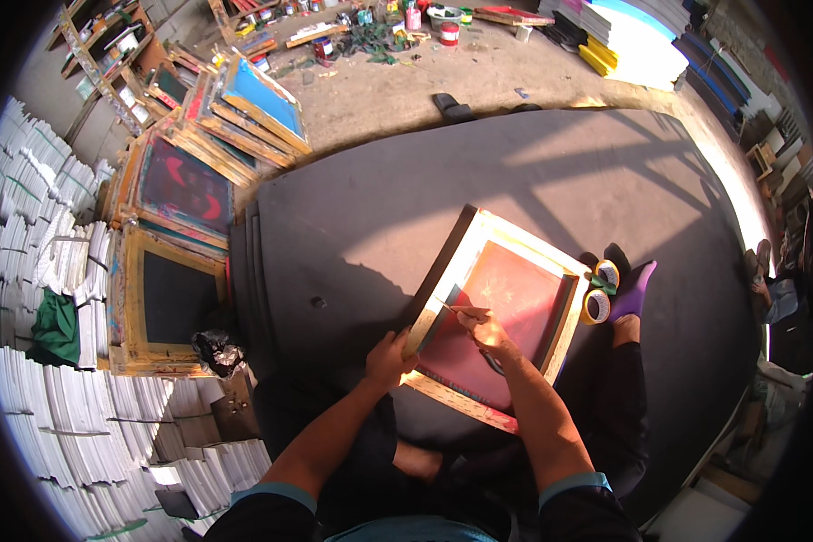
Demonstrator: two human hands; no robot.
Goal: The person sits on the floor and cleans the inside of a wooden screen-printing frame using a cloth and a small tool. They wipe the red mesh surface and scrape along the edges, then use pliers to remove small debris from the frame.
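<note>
A wooden screen-printing frame [490, 411] with reddish mesh [506, 289] rests tilted across my lap. My left hand [390, 359] is closed around its left rail close to the near corner. Above the mesh, my right hand [484, 331] is closed on a thin pointed tool [444, 304]. The tip lies over the inner edge of the left rail, and a dark part shows below the palm. Its exact kind is hidden by my fingers. Sunlight falls on the left and far rails.
Tape rolls [596, 306] and a purple item [636, 287] lie right of the frame, near my foot. Beneath me spreads a dark mat [370, 208]. More screen frames [176, 185] lean at the left beside stacked white sheets [72, 415]. Paint cans [449, 33] stand at the back.
</note>
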